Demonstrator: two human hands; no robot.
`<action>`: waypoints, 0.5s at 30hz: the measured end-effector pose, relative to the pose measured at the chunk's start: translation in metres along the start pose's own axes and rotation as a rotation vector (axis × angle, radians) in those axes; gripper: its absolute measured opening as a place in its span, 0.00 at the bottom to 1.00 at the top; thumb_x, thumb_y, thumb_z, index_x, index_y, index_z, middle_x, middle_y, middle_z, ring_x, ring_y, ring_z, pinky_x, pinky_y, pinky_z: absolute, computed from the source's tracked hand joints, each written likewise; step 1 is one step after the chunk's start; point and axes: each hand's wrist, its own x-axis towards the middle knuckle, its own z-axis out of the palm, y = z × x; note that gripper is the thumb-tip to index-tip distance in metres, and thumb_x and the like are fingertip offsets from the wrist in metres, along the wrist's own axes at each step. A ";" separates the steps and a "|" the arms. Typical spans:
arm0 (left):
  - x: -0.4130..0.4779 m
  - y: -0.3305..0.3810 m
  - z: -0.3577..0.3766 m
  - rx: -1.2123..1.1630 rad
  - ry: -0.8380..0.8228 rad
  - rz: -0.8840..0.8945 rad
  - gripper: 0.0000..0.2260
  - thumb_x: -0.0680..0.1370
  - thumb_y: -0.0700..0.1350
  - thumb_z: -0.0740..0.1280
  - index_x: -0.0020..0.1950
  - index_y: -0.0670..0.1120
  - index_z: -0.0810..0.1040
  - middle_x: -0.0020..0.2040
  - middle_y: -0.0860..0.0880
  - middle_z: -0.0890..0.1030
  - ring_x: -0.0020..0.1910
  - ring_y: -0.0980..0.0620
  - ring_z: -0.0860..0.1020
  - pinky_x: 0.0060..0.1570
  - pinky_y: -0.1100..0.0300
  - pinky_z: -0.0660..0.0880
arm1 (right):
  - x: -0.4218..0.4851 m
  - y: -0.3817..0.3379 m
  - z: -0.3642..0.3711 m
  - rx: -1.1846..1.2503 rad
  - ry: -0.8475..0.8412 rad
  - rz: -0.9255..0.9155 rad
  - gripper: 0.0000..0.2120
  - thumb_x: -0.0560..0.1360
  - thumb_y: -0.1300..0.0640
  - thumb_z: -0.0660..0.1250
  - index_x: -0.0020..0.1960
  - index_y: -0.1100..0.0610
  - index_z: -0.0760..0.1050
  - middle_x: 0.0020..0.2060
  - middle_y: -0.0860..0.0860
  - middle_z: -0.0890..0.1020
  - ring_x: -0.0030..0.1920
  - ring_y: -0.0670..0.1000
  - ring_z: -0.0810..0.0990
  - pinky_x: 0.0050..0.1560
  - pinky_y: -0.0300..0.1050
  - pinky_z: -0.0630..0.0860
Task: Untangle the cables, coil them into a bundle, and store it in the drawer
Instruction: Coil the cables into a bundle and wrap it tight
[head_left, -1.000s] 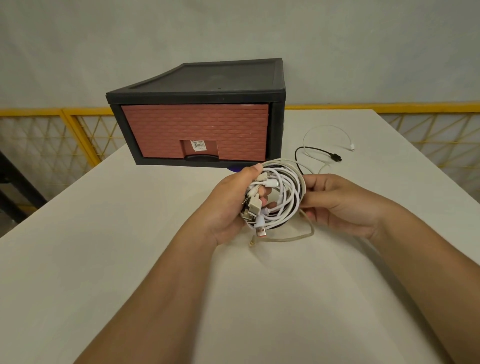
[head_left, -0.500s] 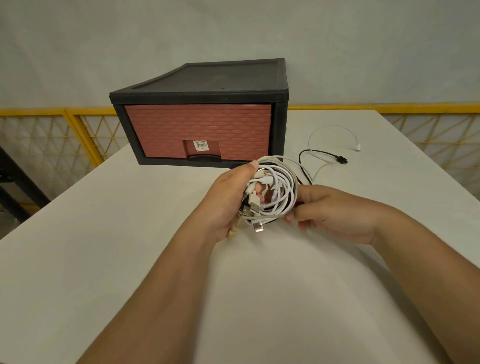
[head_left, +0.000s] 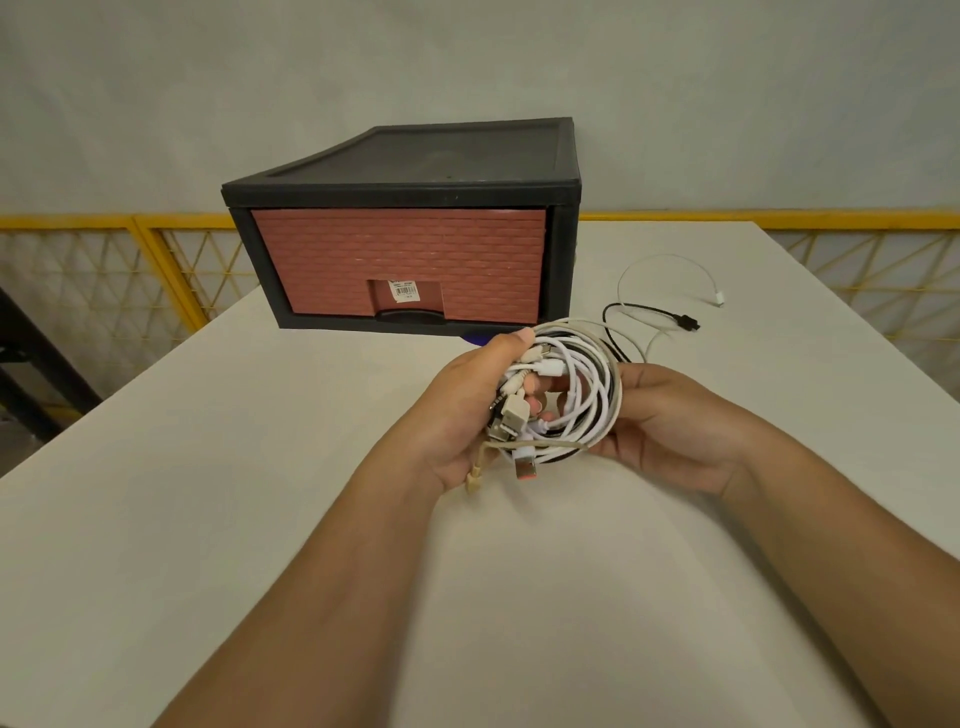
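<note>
White table (head_left: 208, 519) set before a pale grey wall (head_left: 467, 62), with a yellow mesh railing (head_left: 130, 244) behind it on both sides. A black drawer unit (head_left: 400, 182) stands at the far edge. Its brick-patterned red drawer (head_left: 400, 254) is closed and faces the camera, and its long axis runs back toward the wall.

The cable bundle (head_left: 587, 395) is held above the table just in front of the unit's right corner. It is a nearly round coil of white, black and beige strands, with its open face toward the camera. Its plugs cluster on the side nearer the drawer, and a USB plug (head_left: 525, 467) points down.

The left hand (head_left: 462, 415) grips that side, thumb over the top and fingertips showing through the ring. The right hand (head_left: 670, 421) curls round the opposite rim.

Two tails trail from the coil onto the table to the right of the unit: a black cable (head_left: 654, 310) and a white cable (head_left: 665, 260).

One second earlier a beige loop sagged below the coil. It now lies taut across the coil's lower edge, and the right hand has closed in.
</note>
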 end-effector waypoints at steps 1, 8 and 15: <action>0.000 -0.001 0.001 -0.003 -0.023 -0.010 0.23 0.81 0.51 0.62 0.26 0.49 0.75 0.27 0.52 0.71 0.25 0.56 0.69 0.31 0.61 0.72 | -0.001 -0.001 0.000 0.013 -0.003 -0.013 0.15 0.71 0.69 0.64 0.57 0.67 0.78 0.53 0.63 0.81 0.51 0.57 0.80 0.54 0.47 0.79; 0.002 -0.003 0.001 -0.081 -0.099 -0.044 0.16 0.82 0.49 0.60 0.35 0.47 0.73 0.28 0.52 0.70 0.26 0.56 0.68 0.30 0.62 0.69 | 0.005 -0.002 0.002 -0.148 0.184 -0.204 0.11 0.76 0.66 0.63 0.58 0.64 0.78 0.51 0.65 0.82 0.49 0.60 0.79 0.56 0.61 0.76; 0.002 -0.002 -0.007 -0.032 -0.205 -0.050 0.20 0.82 0.49 0.59 0.31 0.48 0.75 0.28 0.52 0.69 0.26 0.55 0.67 0.31 0.61 0.69 | 0.007 -0.006 -0.011 -0.183 0.150 -0.239 0.06 0.74 0.61 0.68 0.46 0.55 0.83 0.42 0.62 0.74 0.39 0.58 0.67 0.43 0.45 0.69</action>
